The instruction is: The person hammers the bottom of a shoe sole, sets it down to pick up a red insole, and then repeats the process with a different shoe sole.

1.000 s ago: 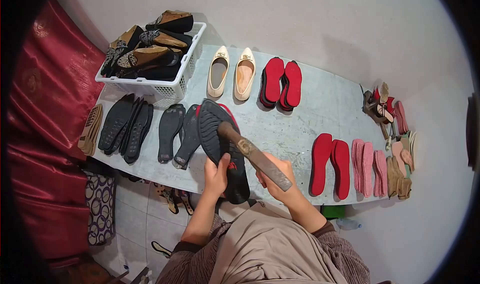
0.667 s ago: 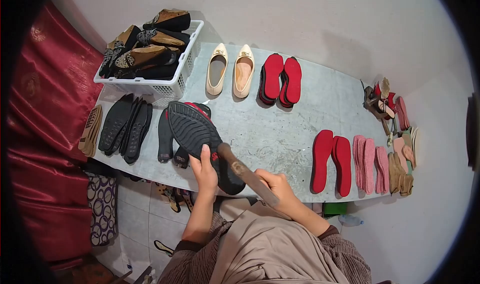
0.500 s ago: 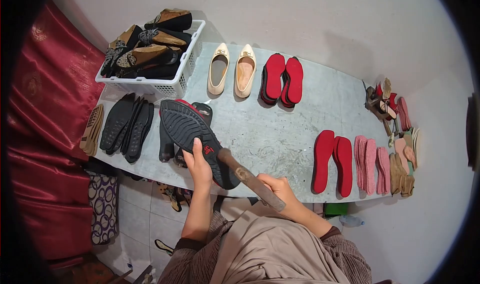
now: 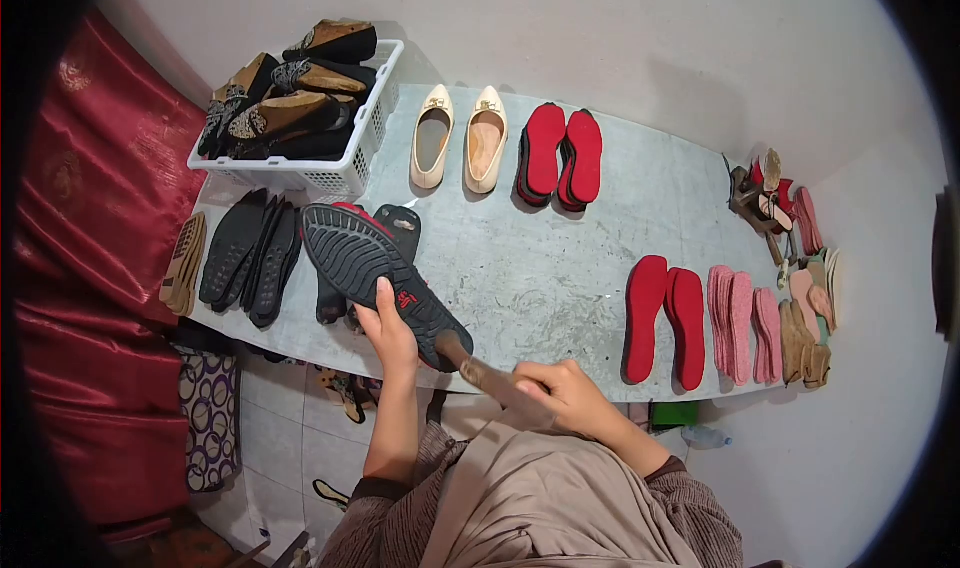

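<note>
Blk sole (image 4: 350,253) held over scuffed tbl (image 4: 520,268) by wall (image 4: 600,48).

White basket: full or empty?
Full. Dark shoes are heaped in the basket, the top ones rising above its rim.

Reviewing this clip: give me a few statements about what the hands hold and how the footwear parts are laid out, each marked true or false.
1. The left hand holds a black sole. True.
2. The sole's ridged tread faces down at the table. False: it faces up toward the camera.
3. The right hand grips a hammer. True.
4. The cream flats lie inside the white crate. False: they stand on the table, to the right of it.
5. The pink insoles lie left of the two red insoles near the table's front edge. False: they lie to the right.
</note>
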A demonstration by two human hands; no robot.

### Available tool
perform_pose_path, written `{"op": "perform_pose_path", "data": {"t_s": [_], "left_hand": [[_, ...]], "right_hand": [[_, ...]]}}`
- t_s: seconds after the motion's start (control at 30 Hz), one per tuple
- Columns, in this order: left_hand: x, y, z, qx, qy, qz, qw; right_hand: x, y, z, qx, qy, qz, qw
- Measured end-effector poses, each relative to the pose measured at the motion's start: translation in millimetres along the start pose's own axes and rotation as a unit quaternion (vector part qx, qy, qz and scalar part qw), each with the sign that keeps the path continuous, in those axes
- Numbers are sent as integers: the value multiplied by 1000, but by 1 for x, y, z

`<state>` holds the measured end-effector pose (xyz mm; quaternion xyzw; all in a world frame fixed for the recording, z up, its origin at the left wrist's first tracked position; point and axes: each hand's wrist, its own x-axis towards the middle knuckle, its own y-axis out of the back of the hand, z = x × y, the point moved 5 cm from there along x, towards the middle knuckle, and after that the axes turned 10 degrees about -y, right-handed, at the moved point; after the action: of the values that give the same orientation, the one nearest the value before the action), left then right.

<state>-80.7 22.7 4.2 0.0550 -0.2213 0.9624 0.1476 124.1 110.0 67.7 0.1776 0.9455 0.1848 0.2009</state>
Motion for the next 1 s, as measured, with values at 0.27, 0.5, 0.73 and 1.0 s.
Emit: {"op": "perform_pose_path", "data": {"t_s": [0.27, 0.5, 0.73, 1.0], "left_hand": [[11, 24, 9, -36, 42, 69, 996], [-2, 13, 15, -5, 42, 68, 997], [-15, -9, 3, -39, 101, 2, 994], [-26, -19, -14, -82, 177, -17, 981]], "right_hand": [[9, 18, 54, -106, -48, 220, 968], [31, 0, 127, -317, -14, 364, 876], [41, -19, 147, -363, -73, 306, 877], [17, -14, 27, -234, 229, 282, 902]]}}
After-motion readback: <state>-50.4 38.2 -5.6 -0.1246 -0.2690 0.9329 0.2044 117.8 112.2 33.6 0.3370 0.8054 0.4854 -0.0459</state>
